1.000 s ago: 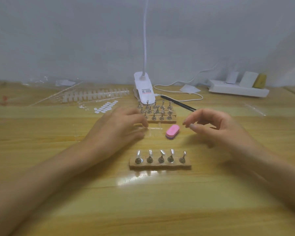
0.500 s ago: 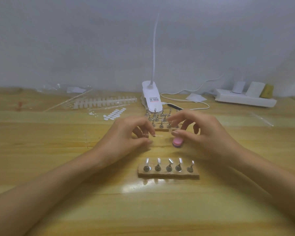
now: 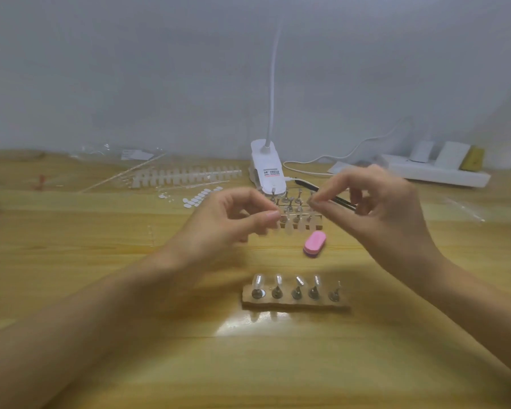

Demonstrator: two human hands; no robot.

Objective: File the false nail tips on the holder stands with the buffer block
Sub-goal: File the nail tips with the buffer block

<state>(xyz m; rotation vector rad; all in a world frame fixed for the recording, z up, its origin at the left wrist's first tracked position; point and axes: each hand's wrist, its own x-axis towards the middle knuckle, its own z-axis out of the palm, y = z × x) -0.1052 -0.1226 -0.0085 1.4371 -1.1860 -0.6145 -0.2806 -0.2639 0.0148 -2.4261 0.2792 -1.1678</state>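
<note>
Left fingers [image 3: 270, 215]: thumb and forefinger of left hand [image 3: 224, 228] closed in a pinch on one end of a strip of clear nail tips [image 3: 292, 228]; remaining fingers loosely curled.
Right fingers [image 3: 317, 199]: thumb and forefinger of right hand [image 3: 378, 211] pressed together, apparently on the strip's other end; contact too blurred to confirm.
Landmark: wooden base [image 3: 295, 304] nearest the person, bearing a row of five holder stands [image 3: 296, 292].
False nail tips [image 3: 258, 281]: clear, seen on four stands counted from the base's left end; fifth stand too thin to tell.
Buffer block [image 3: 314, 244]: pink, flat on the table [image 3: 248, 364], just beyond the base and slightly right of its middle; touched by neither hand.
Long axis of block: near-left to far-right, oblique to the base's row.
Hands: both raised beyond the base, left past its left end, right past its right end, strip spanning the gap.
Key relation: block below both pinches, on the side toward the base; right fingertips judged nearer to it than left.
Stage, judged: filing not yet begun.
Coming move, judged: strip freed from the right hand, then a short descent toward the base and a grasp across the block's narrow width.
</note>
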